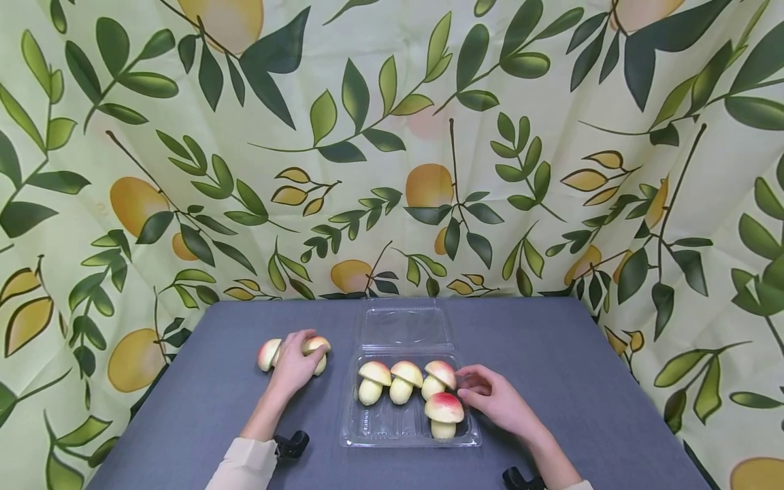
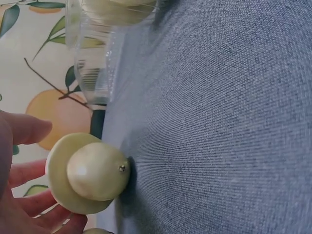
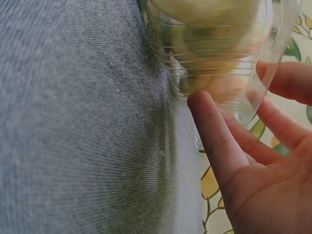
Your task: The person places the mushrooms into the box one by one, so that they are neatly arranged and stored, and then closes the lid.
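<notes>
My left hand (image 1: pixel 298 364) is over a pair of mushrooms with pale stems and red-tinged caps. It is nearest the right-hand mushroom (image 1: pixel 318 344), with its fingers behind the cap; in the left wrist view the thumb stands apart from this mushroom (image 2: pixel 97 170), whose round stem end faces the camera. The other mushroom (image 1: pixel 267 355) is partly covered by the hand. At the right side of a clear plastic clamshell box (image 1: pixel 382 435), my right hand (image 1: pixel 496 400) touches the wall with extended fingers. A front mushroom (image 1: pixel 444 408) and a row of several back mushrooms (image 1: pixel 405 382) lie inside.
The box's clear lid (image 1: pixel 404 327) is folded back toward the far edge of the grey cloth-covered table (image 1: pixel 527 340). A leaf-and-fruit patterned curtain (image 1: pixel 380 224) surrounds the table's back and sides. A black strap mount (image 1: pixel 292 444) juts from the left wrist.
</notes>
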A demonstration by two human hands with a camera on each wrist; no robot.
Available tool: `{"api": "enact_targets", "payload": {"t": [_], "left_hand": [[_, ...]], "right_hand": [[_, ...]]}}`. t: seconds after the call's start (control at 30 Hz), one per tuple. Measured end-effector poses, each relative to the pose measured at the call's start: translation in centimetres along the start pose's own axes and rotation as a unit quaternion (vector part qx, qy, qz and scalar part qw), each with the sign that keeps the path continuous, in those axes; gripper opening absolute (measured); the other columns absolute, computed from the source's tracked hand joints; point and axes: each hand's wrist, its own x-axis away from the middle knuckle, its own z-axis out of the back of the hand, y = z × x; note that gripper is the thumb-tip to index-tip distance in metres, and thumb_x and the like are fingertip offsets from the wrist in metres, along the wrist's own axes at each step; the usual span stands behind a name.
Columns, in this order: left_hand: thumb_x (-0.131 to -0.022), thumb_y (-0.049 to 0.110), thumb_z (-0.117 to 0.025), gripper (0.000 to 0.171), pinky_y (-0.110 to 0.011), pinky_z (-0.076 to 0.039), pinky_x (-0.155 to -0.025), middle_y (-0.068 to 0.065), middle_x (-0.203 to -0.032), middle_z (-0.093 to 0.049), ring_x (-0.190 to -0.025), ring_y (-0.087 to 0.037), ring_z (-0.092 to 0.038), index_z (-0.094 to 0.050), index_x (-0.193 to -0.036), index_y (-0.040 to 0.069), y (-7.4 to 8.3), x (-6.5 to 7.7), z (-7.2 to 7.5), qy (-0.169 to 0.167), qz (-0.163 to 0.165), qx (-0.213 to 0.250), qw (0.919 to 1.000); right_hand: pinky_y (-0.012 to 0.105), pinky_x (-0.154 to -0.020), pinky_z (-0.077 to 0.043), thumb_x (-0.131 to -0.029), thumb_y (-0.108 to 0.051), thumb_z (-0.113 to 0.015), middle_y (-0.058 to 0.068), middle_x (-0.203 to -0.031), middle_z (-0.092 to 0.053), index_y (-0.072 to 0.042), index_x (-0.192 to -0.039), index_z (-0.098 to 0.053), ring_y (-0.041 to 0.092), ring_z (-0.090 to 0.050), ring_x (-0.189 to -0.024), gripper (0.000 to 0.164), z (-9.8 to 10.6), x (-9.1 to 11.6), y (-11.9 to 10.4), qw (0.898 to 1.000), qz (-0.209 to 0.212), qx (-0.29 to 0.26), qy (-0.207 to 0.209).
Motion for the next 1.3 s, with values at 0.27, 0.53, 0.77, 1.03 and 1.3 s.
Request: {"api": "enact_targets", "payload": {"t": [0.27,0.53,0.77,1.03,1.3], "left_hand": [[-0.091,0.014,-0.073,0.040,-0.057,-0.041,-0.106,-0.028,-0.126,-0.058,-0.123,-0.045,-0.052,-0.065,-0.125,-0.005,-0.2,0.0,-0.8,-0.002,-0.006,-0.008,0.9999],[-0.091,0.011,-0.073,0.035,-0.057,-0.042,-0.104,-0.027,-0.123,-0.059,-0.120,-0.045,-0.054,-0.067,-0.122,-0.005,-0.1,0.2,-1.5,0.010,-0.023,-0.010,0.9996],[-0.092,0.015,-0.073,0.037,-0.056,-0.042,-0.105,-0.025,-0.124,-0.059,-0.121,-0.043,-0.054,-0.067,-0.124,-0.003,0.2,0.6,-1.7,0.003,-0.019,-0.013,0.9997],[-0.091,0.014,-0.074,0.035,-0.055,-0.045,-0.100,-0.023,-0.118,-0.061,-0.115,-0.041,-0.056,-0.069,-0.120,-0.004,0.9,1.7,-1.6,0.009,-0.051,-0.010,0.9986],[-0.089,0.013,-0.076,0.034,-0.053,-0.047,-0.098,-0.018,-0.115,-0.063,-0.113,-0.037,-0.058,-0.070,-0.119,-0.001,1.4,2.3,-1.3,0.024,-0.077,-0.004,0.9967]], "right_hand": [[0.029,-0.077,-0.057,-0.095,-0.015,-0.072,0.013,-0.112,-0.068,0.002,-0.129,-0.058,0.024,-0.068,-0.099,0.040,-0.2,0.1,0.0,1.000,-0.007,0.002,0.005],[0.028,-0.077,-0.057,-0.095,-0.014,-0.072,0.013,-0.112,-0.067,0.002,-0.129,-0.058,0.024,-0.068,-0.099,0.040,-0.2,0.1,0.3,1.000,-0.005,0.000,0.006],[0.028,-0.077,-0.057,-0.095,-0.014,-0.072,0.014,-0.113,-0.067,0.002,-0.129,-0.058,0.024,-0.068,-0.099,0.040,-0.2,0.2,0.1,1.000,-0.006,0.000,0.007],[0.028,-0.077,-0.057,-0.096,-0.013,-0.071,0.015,-0.112,-0.067,0.004,-0.128,-0.058,0.025,-0.068,-0.099,0.039,-0.1,0.1,-0.3,1.000,0.012,0.001,0.002],[0.028,-0.076,-0.057,-0.096,-0.013,-0.071,0.015,-0.113,-0.067,0.003,-0.128,-0.058,0.025,-0.068,-0.098,0.039,-0.2,0.0,-0.2,1.000,0.009,0.000,0.004]]}}
